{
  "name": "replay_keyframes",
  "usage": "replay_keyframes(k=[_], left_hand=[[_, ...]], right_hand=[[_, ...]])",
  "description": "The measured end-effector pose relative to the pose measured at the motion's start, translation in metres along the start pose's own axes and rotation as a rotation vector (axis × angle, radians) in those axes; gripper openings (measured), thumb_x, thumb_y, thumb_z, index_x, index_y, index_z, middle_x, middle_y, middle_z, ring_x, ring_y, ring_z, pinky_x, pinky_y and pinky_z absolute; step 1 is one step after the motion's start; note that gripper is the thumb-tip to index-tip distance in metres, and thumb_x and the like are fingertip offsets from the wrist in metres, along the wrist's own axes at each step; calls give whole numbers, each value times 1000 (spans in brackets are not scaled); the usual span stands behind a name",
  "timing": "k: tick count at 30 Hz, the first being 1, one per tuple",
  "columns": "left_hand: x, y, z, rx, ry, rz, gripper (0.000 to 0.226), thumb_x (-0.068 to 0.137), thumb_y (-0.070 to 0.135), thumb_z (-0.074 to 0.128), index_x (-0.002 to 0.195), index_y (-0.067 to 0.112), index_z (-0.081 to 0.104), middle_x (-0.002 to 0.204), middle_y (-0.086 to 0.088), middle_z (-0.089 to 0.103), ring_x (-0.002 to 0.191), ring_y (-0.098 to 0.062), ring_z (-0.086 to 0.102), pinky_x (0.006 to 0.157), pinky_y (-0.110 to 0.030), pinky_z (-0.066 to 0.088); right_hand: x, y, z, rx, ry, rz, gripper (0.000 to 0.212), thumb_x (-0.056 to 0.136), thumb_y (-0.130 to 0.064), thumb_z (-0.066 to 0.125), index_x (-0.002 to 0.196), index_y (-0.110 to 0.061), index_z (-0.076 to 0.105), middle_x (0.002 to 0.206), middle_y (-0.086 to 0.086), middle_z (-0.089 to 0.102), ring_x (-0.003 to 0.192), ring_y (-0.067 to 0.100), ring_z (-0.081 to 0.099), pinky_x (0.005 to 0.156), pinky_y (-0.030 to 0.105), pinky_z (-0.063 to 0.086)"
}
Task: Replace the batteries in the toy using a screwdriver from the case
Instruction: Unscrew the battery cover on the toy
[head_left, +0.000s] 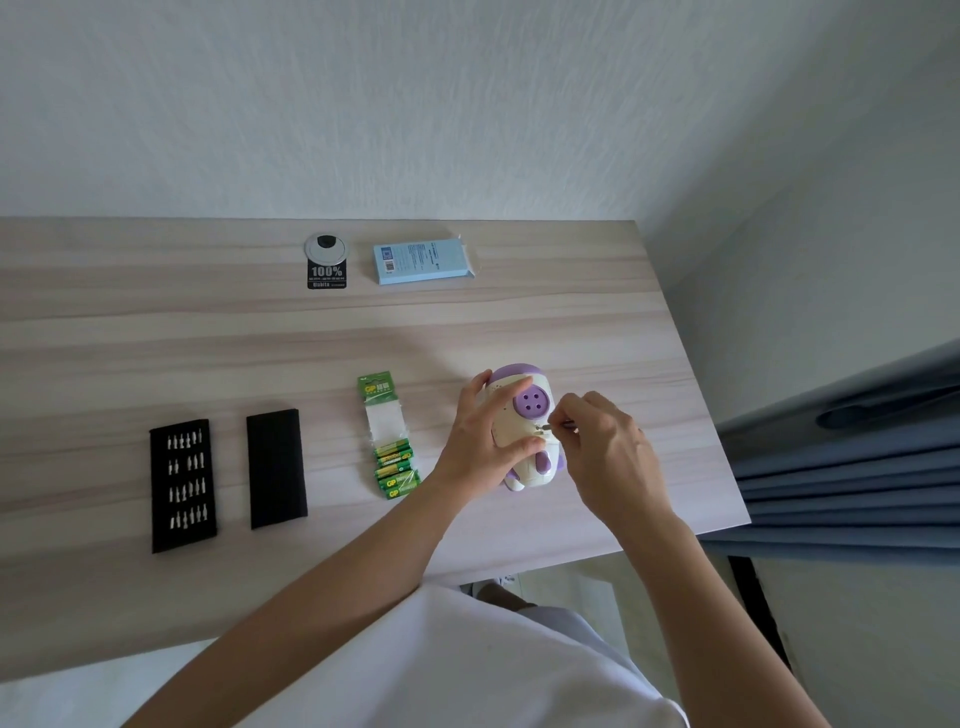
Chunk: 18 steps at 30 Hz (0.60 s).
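Note:
A white and purple toy (524, 410) lies on the wooden table (208, 338), its underside with a round purple disc facing up. My left hand (485, 441) grips the toy from the left, fingers over its top and lower edge. My right hand (608, 447) pinches a thin screwdriver (558, 425), its tip touching the toy's white body just right of the disc. The open black screwdriver case lies at the left: a tray of bits (182, 486) and its black cover (275, 467). A strip of green batteries (392, 457) lies left of the toy.
A light blue box (423, 260) and a grey cable grommet (325, 248) with a black sticker sit at the table's back. The table's right edge runs close to the toy, with blue curtain (841, 467) beyond it. My white shirt fills the bottom.

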<state>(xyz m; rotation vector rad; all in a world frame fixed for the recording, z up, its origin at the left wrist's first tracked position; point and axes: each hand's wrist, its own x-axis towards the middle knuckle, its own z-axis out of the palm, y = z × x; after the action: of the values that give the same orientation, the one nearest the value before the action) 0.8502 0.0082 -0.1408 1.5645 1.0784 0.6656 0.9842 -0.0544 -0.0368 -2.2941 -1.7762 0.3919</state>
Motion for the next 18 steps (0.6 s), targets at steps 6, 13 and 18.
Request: replay_keyframes(k=[6,13,18], left_hand=[[0,1,0,-6,11,-1,70,67,50,74,133,47,51,151,-5,28,146,-15,22,114,-33,34],[0,-1,0,13,-2,-9,71,74,37,81,137,43,50,153,-6,26,146,-17,22,113,-32,34],[1,-1,1,13,11,4,70,73,36,81,136,42,51,152,-6,27,145,-15,21,113,-31,33]], right_hand=[[1,-2,-3,-27,-6,109,18,96,-39,56,98,-22,59,89,-7,66,79,25,60,68,37,52],[0,1,-1,9,-23,45,8,98,-23,56,91,-21,59,85,-2,60,75,32,58,60,40,51],[0,-2,-2,23,-6,73,10,98,-31,56,100,-23,61,93,-7,62,80,26,59,66,38,52]])
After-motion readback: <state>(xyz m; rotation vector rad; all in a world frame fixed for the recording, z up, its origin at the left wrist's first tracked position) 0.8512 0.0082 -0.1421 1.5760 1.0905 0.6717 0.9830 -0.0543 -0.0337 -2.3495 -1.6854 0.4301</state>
